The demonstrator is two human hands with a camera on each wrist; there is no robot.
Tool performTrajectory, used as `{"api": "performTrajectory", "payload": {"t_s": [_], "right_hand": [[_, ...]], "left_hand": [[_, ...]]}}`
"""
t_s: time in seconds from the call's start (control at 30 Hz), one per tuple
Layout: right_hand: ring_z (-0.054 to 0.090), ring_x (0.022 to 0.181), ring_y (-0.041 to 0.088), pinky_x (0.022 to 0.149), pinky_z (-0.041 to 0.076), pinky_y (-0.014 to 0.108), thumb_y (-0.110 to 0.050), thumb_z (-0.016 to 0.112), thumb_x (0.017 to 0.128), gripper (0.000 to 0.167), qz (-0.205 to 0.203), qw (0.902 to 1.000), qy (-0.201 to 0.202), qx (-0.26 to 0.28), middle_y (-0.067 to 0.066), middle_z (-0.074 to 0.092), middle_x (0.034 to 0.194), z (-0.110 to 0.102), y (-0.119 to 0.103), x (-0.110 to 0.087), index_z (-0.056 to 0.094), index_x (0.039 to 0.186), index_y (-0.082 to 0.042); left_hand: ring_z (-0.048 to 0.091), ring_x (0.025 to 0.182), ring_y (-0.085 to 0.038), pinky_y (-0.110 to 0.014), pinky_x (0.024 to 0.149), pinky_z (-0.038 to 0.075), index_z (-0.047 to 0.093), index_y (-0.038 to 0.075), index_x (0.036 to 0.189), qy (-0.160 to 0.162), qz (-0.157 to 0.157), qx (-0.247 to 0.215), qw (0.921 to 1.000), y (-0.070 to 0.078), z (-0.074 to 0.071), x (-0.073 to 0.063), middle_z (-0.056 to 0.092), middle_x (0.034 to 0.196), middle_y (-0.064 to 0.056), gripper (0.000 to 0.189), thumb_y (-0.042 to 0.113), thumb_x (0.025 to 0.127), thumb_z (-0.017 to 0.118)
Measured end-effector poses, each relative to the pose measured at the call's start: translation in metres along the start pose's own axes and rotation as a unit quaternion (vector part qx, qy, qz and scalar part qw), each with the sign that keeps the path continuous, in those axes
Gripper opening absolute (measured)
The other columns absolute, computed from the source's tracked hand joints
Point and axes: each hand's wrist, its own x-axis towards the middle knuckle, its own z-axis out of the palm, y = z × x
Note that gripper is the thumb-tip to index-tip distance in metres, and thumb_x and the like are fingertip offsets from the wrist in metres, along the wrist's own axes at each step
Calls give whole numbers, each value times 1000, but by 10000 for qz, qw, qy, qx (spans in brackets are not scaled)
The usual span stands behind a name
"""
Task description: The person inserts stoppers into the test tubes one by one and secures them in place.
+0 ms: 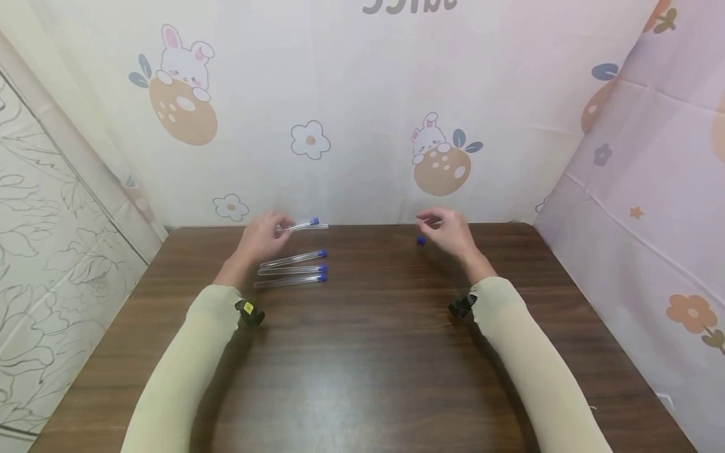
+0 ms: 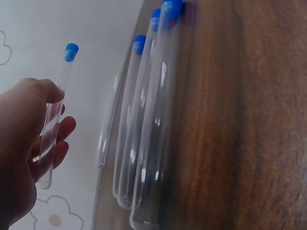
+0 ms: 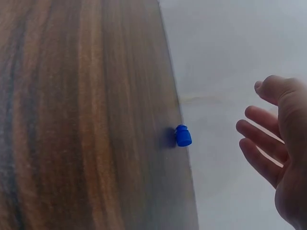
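My left hand [image 1: 265,236] holds a clear test tube [image 2: 49,139] between thumb and fingers, a blue stopper [image 2: 71,51] in its upper end. Just beyond it, an uncapped test tube [image 2: 109,124] lies near the table's back edge. Nearer to me, several test tubes with blue stoppers [image 1: 291,270] lie side by side, their stoppered ends to the right. My right hand [image 1: 449,231] is over the back right of the table, fingers apart and nothing held in them. Close by, a loose blue stopper [image 3: 183,136] rests on the table near the back edge.
The brown wood-grain table [image 1: 351,352] reaches back to a printed curtain [image 1: 362,170]. More curtain [image 1: 640,264] hangs along the right side, and a flower-lined panel [image 1: 51,251] stands at the left. Small black cameras are strapped at both wrists.
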Motion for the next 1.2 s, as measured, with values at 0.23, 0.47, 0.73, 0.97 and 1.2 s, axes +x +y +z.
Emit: {"api": "performTrajectory", "payload": {"t_s": [0.23, 0.47, 0.73, 0.97, 1.2], "right_hand": [[81, 113, 42, 103, 60, 61, -15, 79, 103, 25, 140, 9985, -158, -502, 21, 84, 125, 5, 6, -2, 82, 126, -4], [76, 128, 41, 111, 55, 65, -23, 78, 105, 32, 507, 9917, -735, -928, 18, 83, 133, 5, 9, -3, 80, 132, -7], [72, 135, 45, 112, 53, 68, -21, 76, 105, 30, 779, 9866, -909, -1107, 19, 81, 137, 7, 13, -6, 80, 133, -9], [78, 121, 42, 101, 57, 65, -24, 78, 104, 29, 836, 9845, -947, -1217, 17, 85, 128, 10, 16, -9, 83, 130, -11], [79, 119, 40, 98, 59, 63, -24, 77, 105, 27, 900, 9828, -991, -1271, 16, 86, 124, 14, 19, -11, 83, 128, -12]], "left_hand": [[71, 127, -43, -64, 110, 58, 75, 6, 135, -299, -72, 88, 9995, -3, 6, 0, 74, 139, -22, 32, 20, 109, 66], [72, 126, -44, -64, 111, 58, 75, 4, 134, -577, -11, 143, 9982, -5, 12, -3, 77, 136, -23, 31, 18, 108, 67], [77, 122, -41, -63, 107, 60, 77, 6, 134, -721, -136, 239, 9970, -7, 15, -3, 81, 132, -20, 30, 19, 109, 68], [76, 126, -44, -67, 111, 57, 78, 11, 136, -1229, -119, 275, 9920, -7, 15, -6, 82, 136, -17, 31, 24, 111, 66], [74, 135, -41, -63, 119, 55, 78, 12, 138, -1395, -6, 157, 9901, -18, 20, -6, 80, 143, -14, 33, 30, 113, 64]]}}
